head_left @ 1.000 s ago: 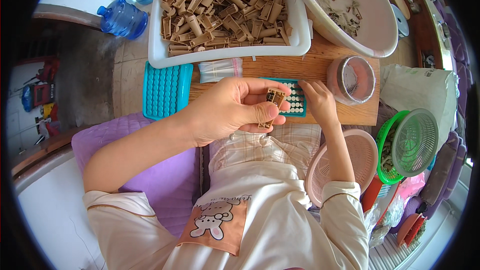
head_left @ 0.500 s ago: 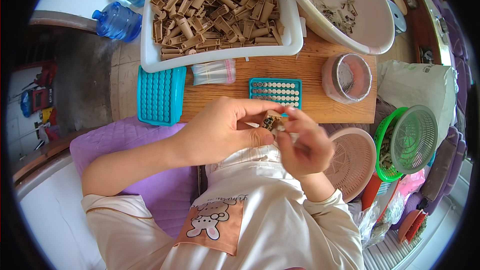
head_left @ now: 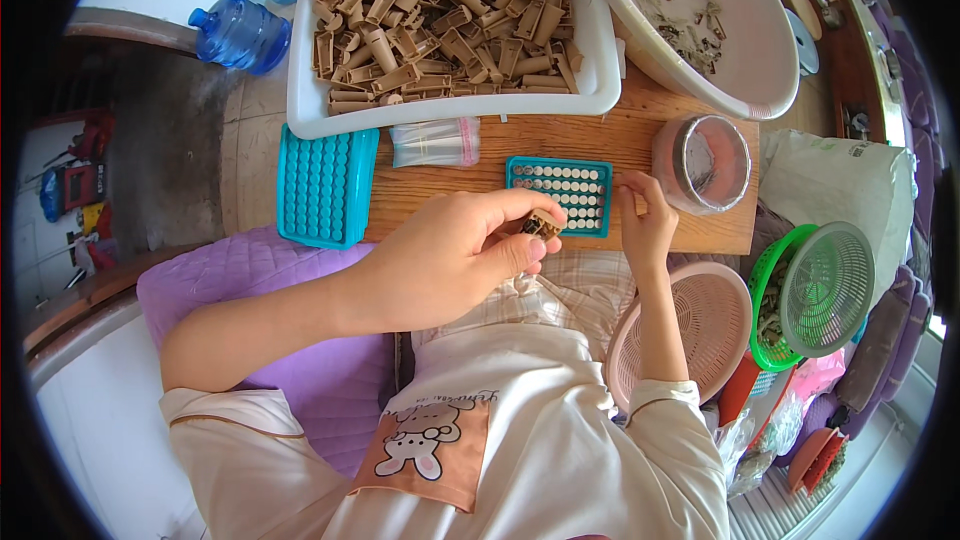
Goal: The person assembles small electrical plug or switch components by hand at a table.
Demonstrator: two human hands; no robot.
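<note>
My left hand (head_left: 465, 252) is closed round a small tan plastic housing (head_left: 542, 224) with dark and metallic parts showing in its end. It is held just in front of a teal tray (head_left: 515, 162) with rows of small round pieces, mostly white and some grey. My right hand (head_left: 650, 225) is raised between that tray and a pink tub (head_left: 745, 180). Its thumb and fingertips are pinched together; anything between them is too small to make out.
A white bin (head_left: 300, 90) full of tan plastic housings stands at the back, beside a large pale basin (head_left: 765, 100) with small loose parts. Stacked teal trays (head_left: 325, 190) and a clear plastic packet (head_left: 435, 143) lie left. A pink basket (head_left: 700, 310) and a green basket (head_left: 775, 345) stand right.
My right hand has left the tan housing and moved right and away from me, toward the pink tub. My left hand keeps hold of the housing in nearly the same place.
</note>
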